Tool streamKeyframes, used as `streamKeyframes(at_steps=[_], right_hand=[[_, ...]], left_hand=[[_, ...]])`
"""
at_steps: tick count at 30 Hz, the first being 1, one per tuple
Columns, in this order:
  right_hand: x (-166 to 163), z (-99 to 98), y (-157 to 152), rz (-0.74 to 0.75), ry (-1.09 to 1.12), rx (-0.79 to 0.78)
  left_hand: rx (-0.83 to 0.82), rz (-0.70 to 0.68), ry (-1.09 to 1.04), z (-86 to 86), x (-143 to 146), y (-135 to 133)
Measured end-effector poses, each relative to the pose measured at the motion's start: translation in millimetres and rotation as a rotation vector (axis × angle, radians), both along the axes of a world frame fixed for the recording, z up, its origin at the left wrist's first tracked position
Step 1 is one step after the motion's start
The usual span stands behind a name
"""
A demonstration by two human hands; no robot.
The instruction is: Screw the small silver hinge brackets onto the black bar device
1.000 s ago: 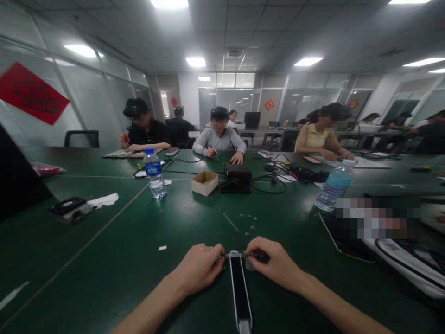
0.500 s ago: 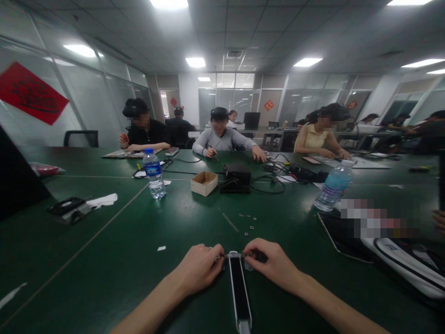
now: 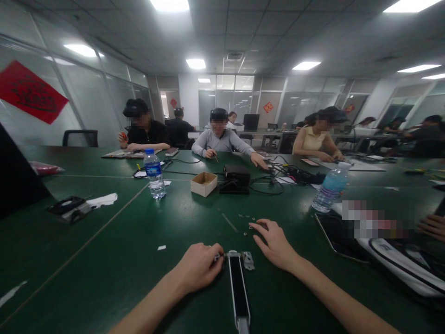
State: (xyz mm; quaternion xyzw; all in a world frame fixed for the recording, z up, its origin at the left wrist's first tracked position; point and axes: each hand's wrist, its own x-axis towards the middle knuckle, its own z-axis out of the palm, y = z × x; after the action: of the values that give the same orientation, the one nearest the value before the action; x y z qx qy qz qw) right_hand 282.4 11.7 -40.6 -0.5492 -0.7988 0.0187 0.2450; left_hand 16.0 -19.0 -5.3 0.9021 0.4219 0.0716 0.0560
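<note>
- left hand (image 3: 200,266) clamped on far end of black bar (image 3: 238,290), flat on table (image 3: 139,241) before me
- right hand (image 3: 274,241) spread, empty, over small loose parts (image 3: 250,221)
- I read: part pickup; next needs a fine pinch

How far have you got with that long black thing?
Partway, maybe. A small metal bracket sits at the far end of the black bar. The left hand pinches that end, while the right hand reaches open for the tiny loose parts on the table. Those lie unfitted, so more seems left.
</note>
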Motion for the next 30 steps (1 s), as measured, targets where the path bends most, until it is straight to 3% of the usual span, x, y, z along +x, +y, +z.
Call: streamKeyframes(at_steps=[6, 11, 15, 19, 25, 30], right_hand=[[-3.3, 2.5, -1.5, 0.029, 0.033, -0.035], [-14.0, 6.8, -10.8, 0.115, 0.196, 0.070], [-30.7, 14.7, -29.5, 0.305, 0.342, 0.197], [-46.0, 21.1, -47.5, 0.504, 0.384, 0.205], [-51.5, 23.7, -54.7, 0.547, 0.446, 0.183], [-50.2, 23.7, -53.5, 0.588, 0.447, 0.204]], left_hand=[[0.001, 0.038, -0.114, 1.7, -2.0, 1.5], [0.069, 0.072, -0.242, -1.5, -3.8, 1.4], [0.159, 0.004, -0.335, -5.5, 1.7, -4.3], [0.256, -0.124, -0.382, -11.0, 10.4, -8.5], [0.344, -0.262, -0.451, -19.7, 11.3, -6.9], [0.421, -0.275, -0.474, -19.3, 10.6, -8.3]])
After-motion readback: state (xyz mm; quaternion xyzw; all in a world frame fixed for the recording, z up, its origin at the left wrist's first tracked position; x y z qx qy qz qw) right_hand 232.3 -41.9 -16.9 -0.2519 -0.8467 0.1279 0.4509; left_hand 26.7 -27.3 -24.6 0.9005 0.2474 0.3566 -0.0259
